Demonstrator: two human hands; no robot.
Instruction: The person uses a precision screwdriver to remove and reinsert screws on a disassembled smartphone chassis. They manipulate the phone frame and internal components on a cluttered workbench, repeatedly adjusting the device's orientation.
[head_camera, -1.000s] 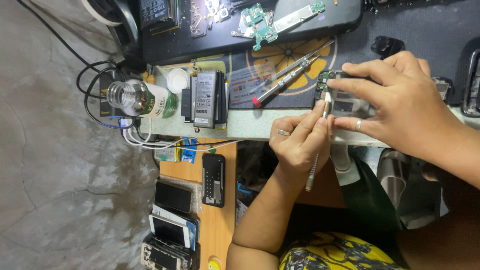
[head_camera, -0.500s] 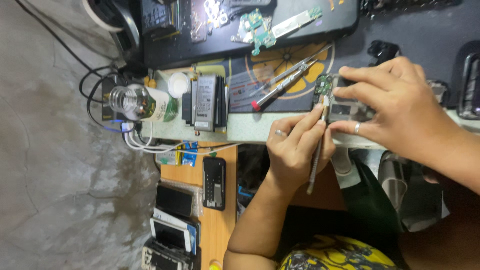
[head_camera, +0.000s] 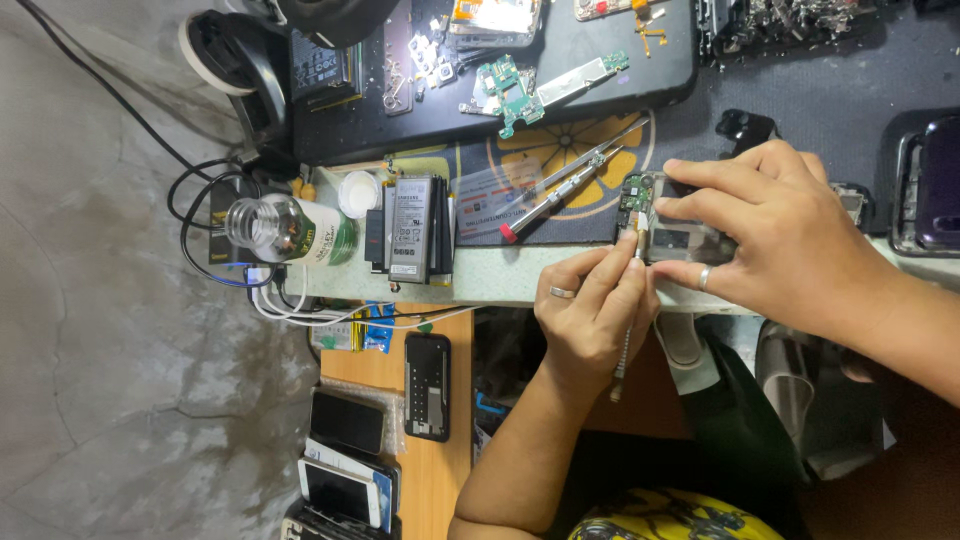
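Moved little since the earlier frame: left hand (head_camera: 590, 315) eased a touch lower, tool tip kept at the same spot, right hand (head_camera: 790, 240) unchanged on the phone.

Black tray (head_camera: 520, 105) across upper centre of frame, strewn with loose boards, flex strips and small parts. Below it, patterned work mat (head_camera: 470, 185) running to the bench edge.

Right hand at centre right: fingers spread and pressed down, pinning the opened phone (head_camera: 690, 240) flat at the bench edge, centre of frame. Left hand just below it, fingers closed in a pen grip on a thin metal tool (head_camera: 625, 350), shaft trailing toward lower frame, tip at the phone's left end.

Removed battery pack (head_camera: 410, 230) left of centre on the mat, well apart from the phone. Red-tipped screwdriver (head_camera: 550, 198) lying idle between battery pack and phone.

Small green circuit board (head_camera: 634, 195) exposed at the phone's left end, touching the tool tip or nearly so; contact point too small to confirm.

Progress, judged: teardown largely done, with back off, battery out and parts laid aside. Board work under way. Reassembly not yet begun.
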